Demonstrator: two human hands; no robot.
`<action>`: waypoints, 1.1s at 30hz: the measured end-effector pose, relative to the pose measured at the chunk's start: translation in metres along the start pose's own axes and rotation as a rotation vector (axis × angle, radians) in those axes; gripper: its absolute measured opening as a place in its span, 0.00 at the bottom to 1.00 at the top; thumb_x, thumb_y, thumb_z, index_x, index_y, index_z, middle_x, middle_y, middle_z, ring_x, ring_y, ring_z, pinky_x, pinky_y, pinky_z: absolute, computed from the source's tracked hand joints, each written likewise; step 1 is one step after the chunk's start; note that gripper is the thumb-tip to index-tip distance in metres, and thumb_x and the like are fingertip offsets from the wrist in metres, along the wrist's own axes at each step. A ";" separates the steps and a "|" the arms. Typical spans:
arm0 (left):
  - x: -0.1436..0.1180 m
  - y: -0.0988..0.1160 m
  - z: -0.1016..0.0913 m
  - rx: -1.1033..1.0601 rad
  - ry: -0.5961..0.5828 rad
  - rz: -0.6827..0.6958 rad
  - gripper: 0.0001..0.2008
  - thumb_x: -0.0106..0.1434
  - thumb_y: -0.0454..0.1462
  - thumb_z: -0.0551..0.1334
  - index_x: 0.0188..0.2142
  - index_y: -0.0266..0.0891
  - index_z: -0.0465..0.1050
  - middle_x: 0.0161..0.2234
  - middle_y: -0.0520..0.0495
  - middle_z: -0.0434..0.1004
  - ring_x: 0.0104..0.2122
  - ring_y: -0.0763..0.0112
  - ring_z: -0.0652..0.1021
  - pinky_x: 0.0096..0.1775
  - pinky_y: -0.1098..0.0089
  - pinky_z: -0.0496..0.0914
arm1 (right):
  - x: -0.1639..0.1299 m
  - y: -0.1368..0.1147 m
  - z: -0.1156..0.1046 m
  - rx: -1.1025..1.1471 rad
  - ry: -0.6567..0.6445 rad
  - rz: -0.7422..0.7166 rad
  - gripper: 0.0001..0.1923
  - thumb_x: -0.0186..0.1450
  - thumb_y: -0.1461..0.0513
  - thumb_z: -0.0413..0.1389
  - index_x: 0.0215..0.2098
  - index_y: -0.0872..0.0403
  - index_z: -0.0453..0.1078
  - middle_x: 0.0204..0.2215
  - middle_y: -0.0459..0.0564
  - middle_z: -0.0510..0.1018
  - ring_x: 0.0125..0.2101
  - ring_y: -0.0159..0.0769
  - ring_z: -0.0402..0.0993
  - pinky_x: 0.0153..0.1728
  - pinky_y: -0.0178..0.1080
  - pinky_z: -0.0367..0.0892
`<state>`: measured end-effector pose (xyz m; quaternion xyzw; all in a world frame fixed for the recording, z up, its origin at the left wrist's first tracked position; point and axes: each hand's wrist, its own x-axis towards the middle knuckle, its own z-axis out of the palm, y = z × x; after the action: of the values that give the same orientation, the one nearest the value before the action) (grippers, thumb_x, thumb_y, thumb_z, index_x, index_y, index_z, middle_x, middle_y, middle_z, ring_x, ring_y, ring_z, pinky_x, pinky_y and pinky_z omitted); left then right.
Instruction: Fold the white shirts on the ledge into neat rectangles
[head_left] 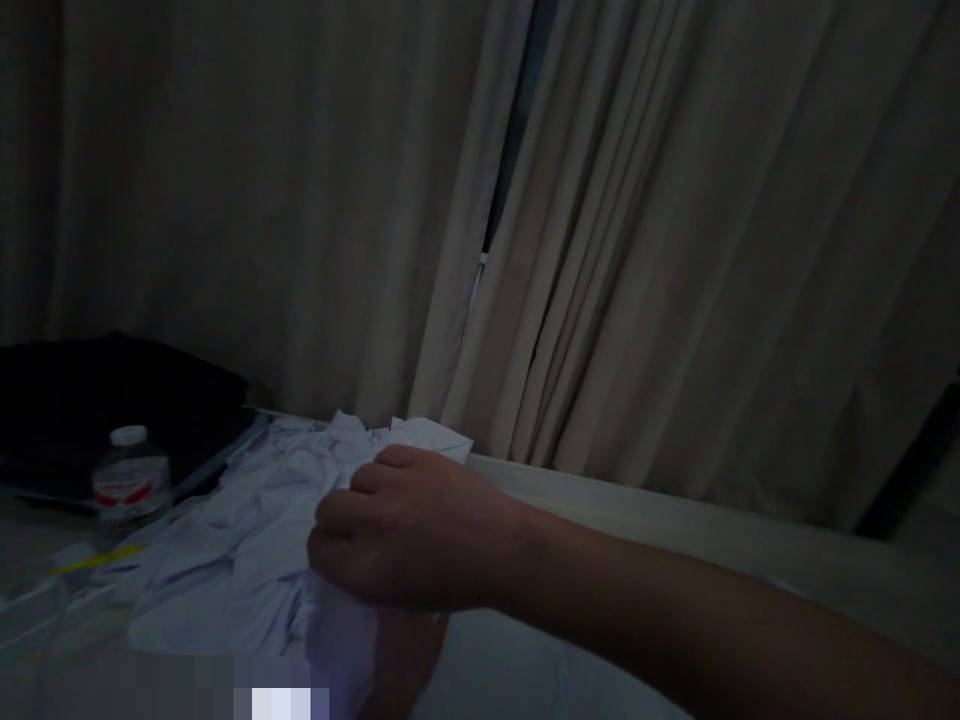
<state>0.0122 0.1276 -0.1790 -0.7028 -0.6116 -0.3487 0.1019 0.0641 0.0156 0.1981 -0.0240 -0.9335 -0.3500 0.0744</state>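
Observation:
My right hand (409, 530) reaches in from the lower right, its fingers closed on a crumpled white garment (225, 560). The garment lies spread over a pale surface in dim light. Just under that hand a patch of skin (405, 655) shows, half covered by the cloth. It may be my left hand, but its shape and grip are hidden.
A small plastic water bottle (131, 480) with a white cap and red label stands at the left. A black bag or case (112, 400) lies behind it. A yellow strip (97, 560) and papers sit near the bottle. Beige curtains (637, 250) hang close behind a pale ledge (675, 515).

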 end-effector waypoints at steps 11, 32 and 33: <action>-0.116 0.028 -0.013 0.054 0.024 0.458 0.32 0.61 0.44 0.54 0.62 0.40 0.48 0.54 0.43 0.72 0.52 0.62 0.73 0.48 0.64 0.73 | -0.031 0.025 0.017 -0.079 -0.103 0.361 0.06 0.66 0.65 0.49 0.34 0.54 0.66 0.30 0.48 0.77 0.31 0.36 0.70 0.30 0.40 0.54; -0.115 0.009 -0.042 0.002 -0.200 0.335 0.26 0.56 0.37 0.57 0.56 0.43 0.62 0.55 0.44 0.70 0.54 0.60 0.71 0.54 0.61 0.71 | -0.224 -0.049 -0.069 -0.035 -0.424 0.833 0.12 0.64 0.66 0.47 0.38 0.47 0.71 0.30 0.50 0.75 0.29 0.37 0.69 0.32 0.42 0.60; -0.114 0.011 -0.045 -0.038 -0.242 0.303 0.27 0.55 0.35 0.57 0.56 0.43 0.62 0.55 0.44 0.71 0.55 0.60 0.70 0.55 0.61 0.70 | -0.238 -0.071 -0.069 0.046 -0.415 0.889 0.15 0.62 0.67 0.47 0.40 0.44 0.71 0.30 0.51 0.76 0.30 0.37 0.70 0.32 0.42 0.61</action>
<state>0.0053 0.0098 -0.2125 -0.8254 -0.5000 -0.2539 0.0656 0.3008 -0.0813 0.1663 -0.4878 -0.8355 -0.2513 0.0294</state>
